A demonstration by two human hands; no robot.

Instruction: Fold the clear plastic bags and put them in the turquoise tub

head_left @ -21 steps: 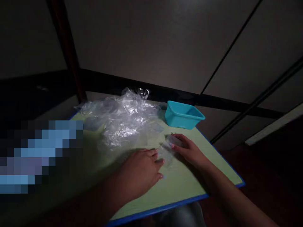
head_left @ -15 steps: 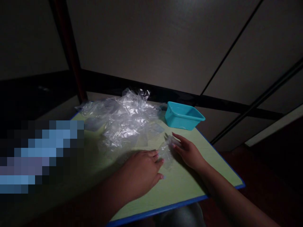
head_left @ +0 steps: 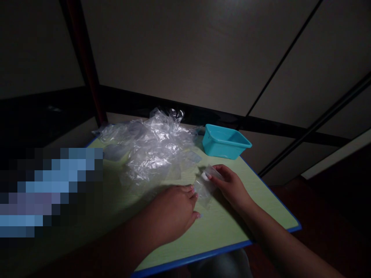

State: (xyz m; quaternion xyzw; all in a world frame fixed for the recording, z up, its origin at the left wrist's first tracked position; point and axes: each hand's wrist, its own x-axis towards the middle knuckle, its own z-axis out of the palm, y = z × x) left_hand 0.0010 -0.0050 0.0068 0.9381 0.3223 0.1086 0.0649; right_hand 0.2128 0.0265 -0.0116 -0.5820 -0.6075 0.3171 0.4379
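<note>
Clear plastic piece (head_left: 204,193) on table (head_left: 226,224), pinched in right hand (head_left: 232,187); left hand (head_left: 174,212) apart, palm down, fingers loose at its left edge, probably for steadying; plastic heap (head_left: 156,150) far left, turquoise tub (head_left: 222,148) far right.

A bare left hand (head_left: 174,210), broad across the knuckles, has small pinkish fingernails (head_left: 192,187); the left thumb (head_left: 191,219) ends in a pale, bluish nail tip. The bare right hand (head_left: 232,187) has slimmer, tapering fingers (head_left: 216,180). Behind it runs a slender, bare right forearm (head_left: 281,237); behind the left hand, the left forearm (head_left: 136,231) darkens into shadow.
</note>
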